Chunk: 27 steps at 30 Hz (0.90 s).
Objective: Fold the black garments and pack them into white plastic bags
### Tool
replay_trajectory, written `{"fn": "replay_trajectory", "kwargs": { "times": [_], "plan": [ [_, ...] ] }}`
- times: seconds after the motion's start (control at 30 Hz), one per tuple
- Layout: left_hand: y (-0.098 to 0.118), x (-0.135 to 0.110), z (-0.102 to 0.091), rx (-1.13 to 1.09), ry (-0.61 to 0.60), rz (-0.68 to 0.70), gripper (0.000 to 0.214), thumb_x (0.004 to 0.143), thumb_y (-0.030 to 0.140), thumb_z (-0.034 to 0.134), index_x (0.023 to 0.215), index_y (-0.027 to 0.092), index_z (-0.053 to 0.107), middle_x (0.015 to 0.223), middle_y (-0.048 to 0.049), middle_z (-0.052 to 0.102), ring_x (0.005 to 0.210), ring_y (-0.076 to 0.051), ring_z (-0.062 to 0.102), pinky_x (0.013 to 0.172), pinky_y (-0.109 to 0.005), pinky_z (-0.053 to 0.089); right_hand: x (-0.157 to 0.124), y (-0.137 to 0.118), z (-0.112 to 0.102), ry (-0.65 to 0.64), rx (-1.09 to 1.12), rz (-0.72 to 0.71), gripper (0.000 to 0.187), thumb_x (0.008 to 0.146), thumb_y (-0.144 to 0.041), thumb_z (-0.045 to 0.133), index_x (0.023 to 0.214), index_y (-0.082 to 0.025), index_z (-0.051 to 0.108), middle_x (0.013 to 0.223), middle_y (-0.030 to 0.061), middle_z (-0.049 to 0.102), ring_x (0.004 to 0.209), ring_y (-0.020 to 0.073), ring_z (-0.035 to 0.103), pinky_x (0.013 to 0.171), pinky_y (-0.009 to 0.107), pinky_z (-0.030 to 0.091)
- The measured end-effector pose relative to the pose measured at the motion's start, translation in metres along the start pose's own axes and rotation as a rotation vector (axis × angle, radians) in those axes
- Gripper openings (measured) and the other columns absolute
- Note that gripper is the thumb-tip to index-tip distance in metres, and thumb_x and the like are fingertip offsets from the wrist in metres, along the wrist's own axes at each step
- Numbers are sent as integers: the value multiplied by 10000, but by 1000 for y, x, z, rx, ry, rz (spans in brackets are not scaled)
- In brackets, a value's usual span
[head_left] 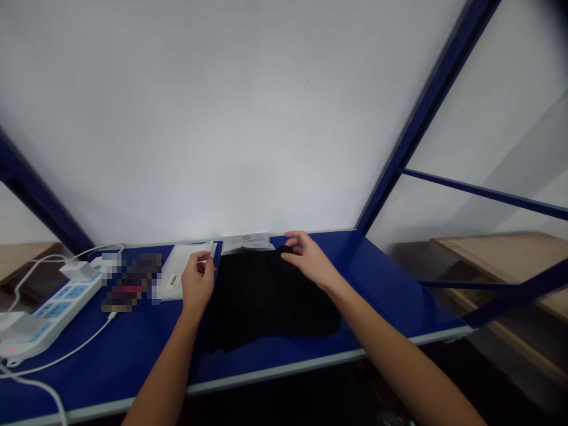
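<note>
Right hand (310,263) pinching flat black fabric piece (270,296), far-right corner, on glossy blue tabletop (377,266).
I'm judging the fabric light, limp; far corners offering best hold. Left hand (198,284) hovering half-curled beside it; whether gripping, I cannot tell. White barcode label (174,282) showing on translucent plastic bag (177,260); print on white packet (244,242) behind looking illegible.

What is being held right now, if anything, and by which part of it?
The right hand seems to pinch the black cloth by its far right corner. Whether the left hand holds anything cannot be told.
</note>
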State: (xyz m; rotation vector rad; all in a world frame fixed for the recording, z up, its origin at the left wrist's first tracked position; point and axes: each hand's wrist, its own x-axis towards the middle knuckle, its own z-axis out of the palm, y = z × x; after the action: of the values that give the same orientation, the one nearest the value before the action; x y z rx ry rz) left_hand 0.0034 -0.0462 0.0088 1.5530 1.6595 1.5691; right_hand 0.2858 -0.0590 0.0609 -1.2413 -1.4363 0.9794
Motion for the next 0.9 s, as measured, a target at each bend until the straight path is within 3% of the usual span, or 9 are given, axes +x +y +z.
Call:
{"fn": "replay_trajectory", "kwargs": {
  "times": [0.13,0.23,0.3,0.37,0.47,0.57,0.67,0.73,0.9],
  "plan": [
    [-4,0,2,-85,-36,-20,276,865,427,542,1023,205,588,884,-25,673,632,-150,647,570,-262,514,3,-6,80,-284,-56,-9,646,737,-120,688,1336,-227,470,1230,90,582,874,160,646,772,326,579],
    [-3,-2,1,-88,-62,-16,261,877,415,519,1012,201,584,832,-17,668,622,-153,646,571,-265,518,7,3,103,-501,-32,82,586,809,-108,635,1360,-228,473,1316,133,583,953,183,684,862,359,570],
    [-1,-4,0,-76,-71,2,239,880,395,516,993,200,595,816,-16,670,633,-157,644,595,-272,522,14,9,93,-521,23,77,422,900,-122,502,1311,-217,524,1282,133,618,980,187,694,854,365,578],
    [3,-8,0,-37,-94,87,200,885,351,513,975,203,611,825,-20,676,665,-160,642,643,-283,526,22,16,66,-461,-16,-21,366,952,-126,369,1241,-201,582,1190,126,665,944,191,705,826,388,587],
    [14,-20,7,89,-223,377,166,902,254,488,979,206,627,887,-42,682,783,-177,643,751,-308,525,27,29,21,-298,-380,-300,429,903,-47,380,1207,-210,635,1189,118,666,1021,208,671,951,451,527],
    [28,-38,20,226,-469,618,182,940,233,465,1001,199,633,928,-65,679,891,-203,630,831,-339,506,16,44,-4,-334,-777,-524,627,800,36,459,1342,-256,576,1442,128,504,1347,292,448,1098,552,370],
    [39,-55,32,363,-722,701,242,960,392,514,1035,200,642,995,-85,688,958,-243,622,891,-390,482,-1,54,-4,-411,-923,-615,811,718,71,526,1435,-305,482,1597,110,290,1464,319,256,1132,578,307],
    [43,-62,36,450,-816,721,365,909,528,576,1049,198,645,1078,-109,679,1014,-285,609,910,-432,465,-8,54,2,-441,-927,-644,751,696,64,568,1357,-293,566,1608,98,268,1472,321,233,1135,574,305],
    [45,-68,34,527,-774,647,614,745,671,697,1112,184,615,1161,-146,648,1060,-339,593,913,-481,450,-12,42,7,-403,-853,-677,364,736,-22,619,1030,-221,699,1515,109,433,1431,324,313,1110,599,320]
  ]
}}
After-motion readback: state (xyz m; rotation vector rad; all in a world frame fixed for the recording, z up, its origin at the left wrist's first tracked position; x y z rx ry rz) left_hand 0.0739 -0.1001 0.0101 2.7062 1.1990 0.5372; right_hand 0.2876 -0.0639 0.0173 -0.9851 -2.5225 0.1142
